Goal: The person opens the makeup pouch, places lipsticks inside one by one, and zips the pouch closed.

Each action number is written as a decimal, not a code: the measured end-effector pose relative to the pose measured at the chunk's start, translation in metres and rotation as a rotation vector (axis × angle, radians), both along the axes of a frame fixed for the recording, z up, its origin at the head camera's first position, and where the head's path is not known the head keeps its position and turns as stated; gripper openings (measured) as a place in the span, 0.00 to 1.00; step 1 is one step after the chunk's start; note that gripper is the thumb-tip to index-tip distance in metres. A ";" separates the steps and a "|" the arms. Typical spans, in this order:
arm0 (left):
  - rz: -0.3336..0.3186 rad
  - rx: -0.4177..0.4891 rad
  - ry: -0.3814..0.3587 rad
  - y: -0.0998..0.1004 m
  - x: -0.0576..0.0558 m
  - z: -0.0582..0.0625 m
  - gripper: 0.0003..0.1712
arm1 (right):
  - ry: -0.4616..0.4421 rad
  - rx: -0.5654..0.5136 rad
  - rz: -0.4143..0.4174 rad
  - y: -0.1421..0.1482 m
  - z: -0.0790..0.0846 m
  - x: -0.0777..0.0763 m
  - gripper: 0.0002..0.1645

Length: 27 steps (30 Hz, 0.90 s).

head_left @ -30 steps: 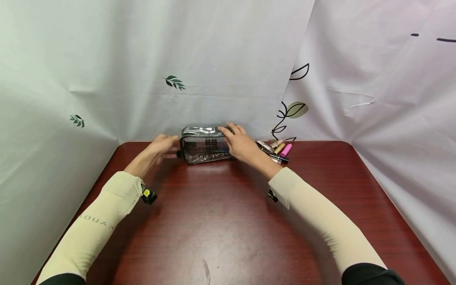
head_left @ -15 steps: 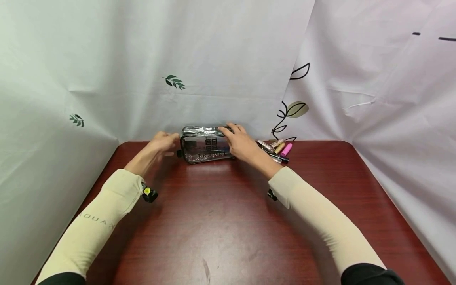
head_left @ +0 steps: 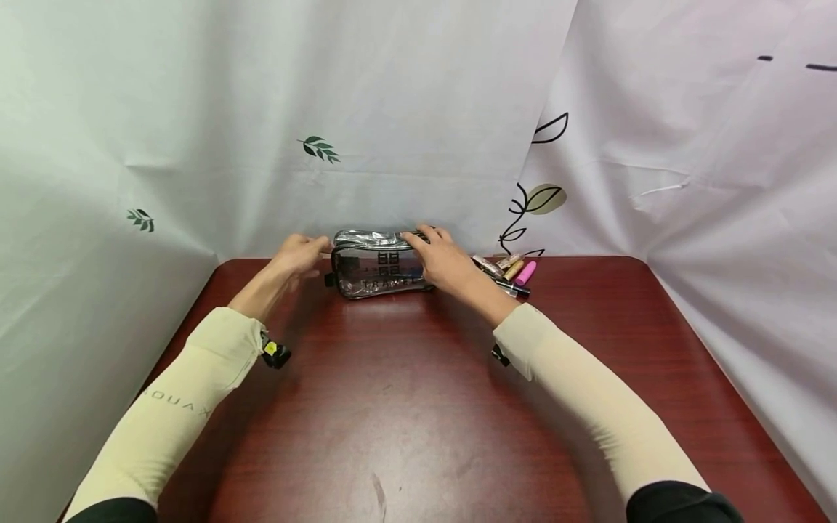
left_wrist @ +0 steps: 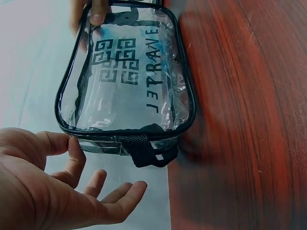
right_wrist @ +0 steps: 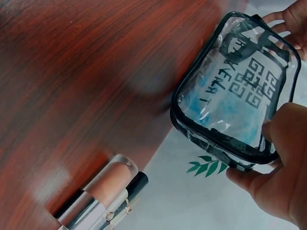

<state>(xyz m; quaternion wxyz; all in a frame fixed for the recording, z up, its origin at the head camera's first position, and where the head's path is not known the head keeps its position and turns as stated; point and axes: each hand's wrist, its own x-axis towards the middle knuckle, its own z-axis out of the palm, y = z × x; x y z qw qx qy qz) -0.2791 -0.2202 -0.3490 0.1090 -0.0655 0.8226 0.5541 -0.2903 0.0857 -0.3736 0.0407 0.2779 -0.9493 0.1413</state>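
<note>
A clear travel pouch [head_left: 366,272] with black piping and black lettering stands upright at the back of the table. My right hand [head_left: 447,265] grips its right end near the top, thumb on the front panel [right_wrist: 252,81] and fingers over the upper edge. At the other end, my left hand [head_left: 297,258] has thumb and forefinger pinched together at the top corner, the other fingers [left_wrist: 127,196] spread loosely. Just beside those fingers is a black side strap [left_wrist: 144,151]. Something bluish shows through the clear plastic. What exactly the left fingertips pinch, I cannot tell.
Several cosmetic tubes lie in a heap right of the pouch, among them a pink tube [head_left: 526,274], a gold one [head_left: 514,271] and a tube with a clear cap [right_wrist: 112,179]. A white curtain [head_left: 418,109] hangs right behind the red-brown table [head_left: 405,392].
My left hand has moved slightly up along the pouch's left end, to its top corner. The right hand keeps its grip, and the pouch stays in place.
</note>
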 end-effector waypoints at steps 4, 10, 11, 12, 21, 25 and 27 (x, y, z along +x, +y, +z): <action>0.001 0.003 0.010 0.000 -0.001 0.001 0.32 | 0.007 0.014 0.003 -0.001 0.001 0.000 0.43; -0.010 -0.013 -0.015 -0.001 0.000 0.002 0.32 | 0.022 0.044 0.012 -0.001 0.004 -0.002 0.37; -0.009 -0.014 -0.020 -0.001 0.000 0.001 0.33 | 0.020 0.051 0.015 -0.001 0.005 -0.002 0.37; -0.010 -0.018 -0.026 -0.001 0.000 0.001 0.33 | 0.017 0.054 0.017 -0.001 0.005 -0.002 0.36; -0.012 -0.040 -0.021 -0.002 0.000 -0.002 0.34 | -0.032 0.011 -0.018 -0.007 0.014 0.000 0.39; -0.015 -0.058 -0.009 -0.004 0.001 -0.004 0.35 | 0.009 -0.071 -0.030 -0.020 0.018 0.000 0.39; -0.019 -0.063 -0.008 -0.003 0.001 -0.005 0.35 | 0.027 -0.101 -0.017 -0.026 0.019 0.000 0.37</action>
